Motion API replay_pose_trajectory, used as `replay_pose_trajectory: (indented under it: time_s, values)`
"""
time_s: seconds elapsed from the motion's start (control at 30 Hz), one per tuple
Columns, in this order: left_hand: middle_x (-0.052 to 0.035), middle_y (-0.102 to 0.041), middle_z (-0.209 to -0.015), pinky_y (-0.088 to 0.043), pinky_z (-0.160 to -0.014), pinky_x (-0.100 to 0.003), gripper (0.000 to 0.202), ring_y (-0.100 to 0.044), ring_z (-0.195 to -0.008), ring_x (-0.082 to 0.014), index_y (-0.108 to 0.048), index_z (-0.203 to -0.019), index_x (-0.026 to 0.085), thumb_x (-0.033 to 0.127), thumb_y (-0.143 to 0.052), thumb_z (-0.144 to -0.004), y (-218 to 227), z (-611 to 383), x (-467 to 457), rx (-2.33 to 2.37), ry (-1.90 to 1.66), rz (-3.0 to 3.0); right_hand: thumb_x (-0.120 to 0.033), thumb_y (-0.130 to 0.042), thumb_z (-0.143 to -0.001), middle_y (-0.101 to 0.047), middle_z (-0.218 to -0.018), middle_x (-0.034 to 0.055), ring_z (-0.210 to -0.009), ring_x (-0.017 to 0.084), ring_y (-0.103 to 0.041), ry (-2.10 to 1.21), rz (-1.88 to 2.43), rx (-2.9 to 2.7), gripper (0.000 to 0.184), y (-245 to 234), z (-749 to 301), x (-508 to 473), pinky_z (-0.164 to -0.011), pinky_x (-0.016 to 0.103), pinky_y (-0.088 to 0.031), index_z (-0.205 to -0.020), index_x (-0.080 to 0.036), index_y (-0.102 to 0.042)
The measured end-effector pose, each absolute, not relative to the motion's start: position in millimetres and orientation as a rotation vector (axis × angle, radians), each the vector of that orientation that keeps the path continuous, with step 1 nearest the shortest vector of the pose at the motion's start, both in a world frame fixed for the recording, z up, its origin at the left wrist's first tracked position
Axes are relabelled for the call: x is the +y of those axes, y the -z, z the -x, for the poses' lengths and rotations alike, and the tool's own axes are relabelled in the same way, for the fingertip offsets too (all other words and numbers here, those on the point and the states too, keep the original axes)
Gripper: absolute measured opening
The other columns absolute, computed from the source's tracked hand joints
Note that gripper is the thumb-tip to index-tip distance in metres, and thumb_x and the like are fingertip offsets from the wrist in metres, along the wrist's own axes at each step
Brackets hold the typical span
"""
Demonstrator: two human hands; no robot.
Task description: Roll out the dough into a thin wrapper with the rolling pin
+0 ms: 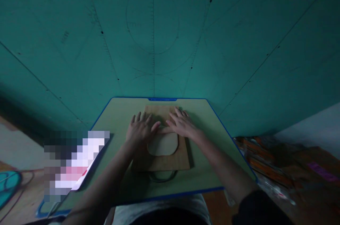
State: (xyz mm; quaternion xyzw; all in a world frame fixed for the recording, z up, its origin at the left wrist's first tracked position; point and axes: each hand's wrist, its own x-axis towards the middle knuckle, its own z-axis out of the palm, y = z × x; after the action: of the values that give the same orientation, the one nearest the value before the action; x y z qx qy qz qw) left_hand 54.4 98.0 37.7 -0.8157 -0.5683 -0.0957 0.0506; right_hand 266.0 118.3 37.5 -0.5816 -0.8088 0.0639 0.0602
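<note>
A brown wooden board (183, 156) with a rounded cut-out hole (163, 144) in its middle lies on a pale green mat (119, 115) with a blue rim. My left hand (140, 128) rests flat on the board's upper left part, fingers spread. My right hand (182, 123) lies flat on the upper right part, fingers stretched out and pointing up-left. The two thumbs nearly meet above the hole. Neither hand holds anything.
A large teal cutting mat (239, 41) with printed lines and circles fills the far surface. A dark cord loop (162, 177) shows under the board's near edge. A blurred-out patch (77, 163) lies at the left. Packets and clutter (268, 165) sit at the right.
</note>
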Motion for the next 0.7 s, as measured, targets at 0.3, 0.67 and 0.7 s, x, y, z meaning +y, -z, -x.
replay_pose_trajectory:
  time_s: [0.3, 0.67, 0.7]
  values:
    - [-0.0204, -0.065, -0.133, -0.047, -0.104, -0.052, 0.060, -0.061, -0.121, -0.0354, -0.056, -0.135, 0.012, 0.056, -0.034, -0.102, 2, -34, 26, -1.418, 0.576, 2.447, -0.051, -0.040, -0.103, -0.038, -0.161, 0.0181, -0.147, 0.032, -0.037, 0.039, 1.532, -2.441, 0.062, -13, -270, 15, -0.122, 0.055, -0.024, -0.151, -0.012, -0.045]
    - [-0.0210, -0.063, -0.137, -0.046, -0.103, -0.059, 0.058, -0.055, -0.130, -0.0401, -0.058, -0.135, 0.012, 0.050, -0.027, -0.104, -17, -39, 82, -1.408, 0.451, 2.516, -0.056, -0.034, -0.104, -0.040, -0.158, 0.0210, -0.152, 0.032, -0.028, -0.007, 1.608, -2.484, 0.066, -28, -265, 79, -0.124, 0.055, -0.018, -0.149, -0.010, -0.049]
    - [-0.0203, -0.063, -0.137, -0.047, -0.102, -0.058, 0.056, -0.056, -0.129, -0.0398, -0.062, -0.130, 0.013, 0.047, -0.026, -0.104, -22, -43, 91, -1.424, 0.407, 2.548, -0.056, -0.034, -0.104, -0.039, -0.159, 0.0206, -0.153, 0.032, -0.027, -0.016, 1.624, -2.488, 0.065, -30, -265, 90, -0.124, 0.055, -0.017, -0.149, -0.011, -0.049]
